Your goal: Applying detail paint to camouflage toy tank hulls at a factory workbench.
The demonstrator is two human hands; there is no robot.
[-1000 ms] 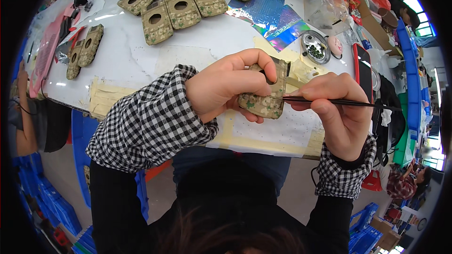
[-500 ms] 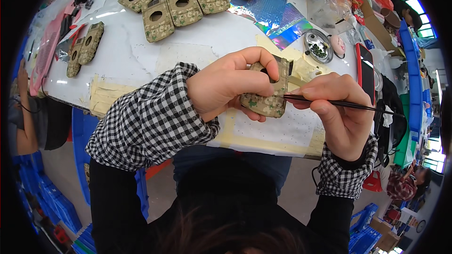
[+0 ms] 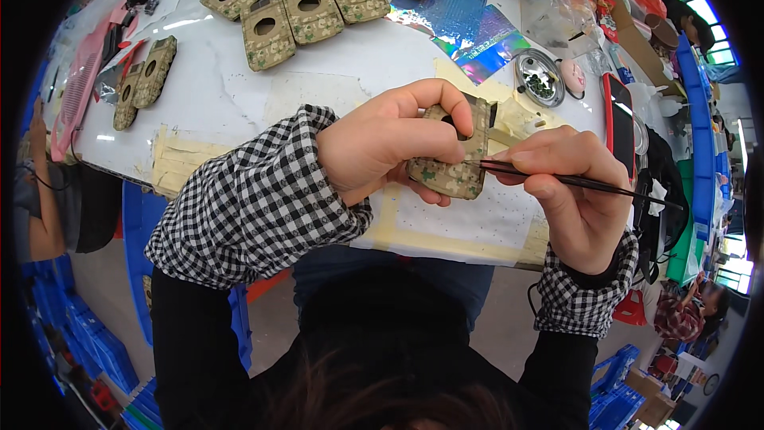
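Tan, green-flecked, holed shell (image 3: 460, 175): the left hand (image 3: 386, 139) grips it, the right hand (image 3: 581, 211) pinches black tweezers (image 3: 593, 183).

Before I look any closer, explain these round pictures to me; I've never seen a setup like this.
There is no machine here: these are a person's own bare hands. A wide fisheye camera worn on the head looks down at them, so straight edges bend and the rim goes black. The picture's left is the person's left.

The left hand holds a camouflage-patterned piece with a round hole. The right hand grips dark tweezers, their tips at that piece's edge.

On the white table lie more camouflage pieces, shiny iridescent sheets, a round metal dish with small dark green bits, and a red-edged phone.
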